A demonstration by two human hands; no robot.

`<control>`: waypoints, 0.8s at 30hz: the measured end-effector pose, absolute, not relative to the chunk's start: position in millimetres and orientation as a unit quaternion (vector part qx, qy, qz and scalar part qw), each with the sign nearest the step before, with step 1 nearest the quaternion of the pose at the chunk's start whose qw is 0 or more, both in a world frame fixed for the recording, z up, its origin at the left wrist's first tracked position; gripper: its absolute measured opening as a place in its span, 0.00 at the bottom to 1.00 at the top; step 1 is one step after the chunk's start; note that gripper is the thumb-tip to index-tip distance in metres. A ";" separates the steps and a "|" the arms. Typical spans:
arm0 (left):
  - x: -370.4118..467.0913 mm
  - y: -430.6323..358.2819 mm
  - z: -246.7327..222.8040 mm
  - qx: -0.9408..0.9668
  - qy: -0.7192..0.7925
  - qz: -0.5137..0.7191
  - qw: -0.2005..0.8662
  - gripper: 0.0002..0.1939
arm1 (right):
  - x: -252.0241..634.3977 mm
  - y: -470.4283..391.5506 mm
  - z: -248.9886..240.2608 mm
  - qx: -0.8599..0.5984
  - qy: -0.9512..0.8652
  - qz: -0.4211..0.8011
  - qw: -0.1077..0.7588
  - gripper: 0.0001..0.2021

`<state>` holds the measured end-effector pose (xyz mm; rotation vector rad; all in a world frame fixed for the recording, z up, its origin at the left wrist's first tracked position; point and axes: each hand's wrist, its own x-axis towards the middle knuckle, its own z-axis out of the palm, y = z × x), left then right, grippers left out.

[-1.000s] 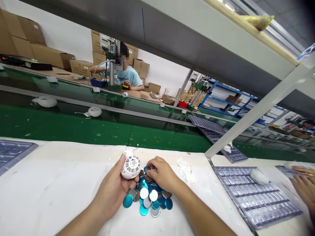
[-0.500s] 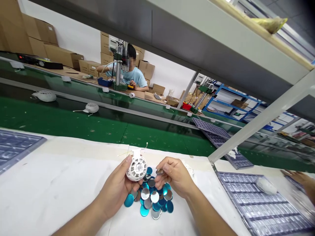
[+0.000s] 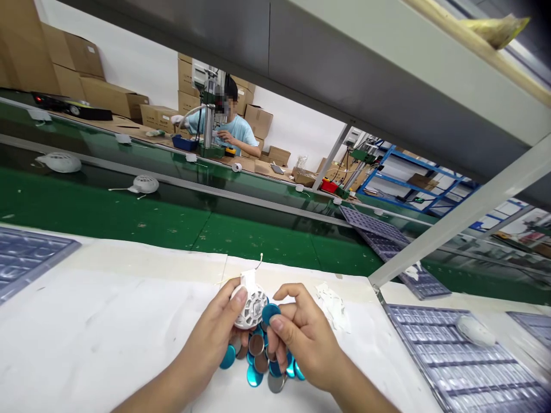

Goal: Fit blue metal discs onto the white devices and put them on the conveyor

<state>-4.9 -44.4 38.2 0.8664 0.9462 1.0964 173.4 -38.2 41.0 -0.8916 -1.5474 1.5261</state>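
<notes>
A worker's left hand (image 3: pixel 217 321) keeps a closed grip on a round white plastic housing with a vented face (image 3: pixel 251 310), held above the far edge of a loose pile of blue and silver metal discs (image 3: pixel 256 345) on a white-covered desk (image 3: pixel 129 321). Over the same pile, the right hand (image 3: pixel 307 341) pinches a single shiny blue disc (image 3: pixel 270 313) between thumb and fingertips, its grip narrow. Half a second earlier that hand is farther from the housing, its disc turned nearly edge-on; now the blue face shows and the disc overlaps the housing's right edge in view, though whether the two touch cannot be told. Right of the pile and slightly beyond it lies a crumpled white tissue (image 3: pixel 331 307); farther right, a clear plastic compartment tray (image 3: pixel 456 355) carries a smooth white rounded shell (image 3: pixel 474 331). Beyond the pile and well to its left, two white domed units (image 3: pixel 145 184) sit farther left along a green belt (image 3: pixel 142 221) than in the previous frame.
</notes>
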 end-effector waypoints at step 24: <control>-7.8 -52.8 47.0 0.410 0.346 0.434 0.723 0.43 | 153.9 -32.7 40.0 -0.389 -0.536 0.610 0.434 0.28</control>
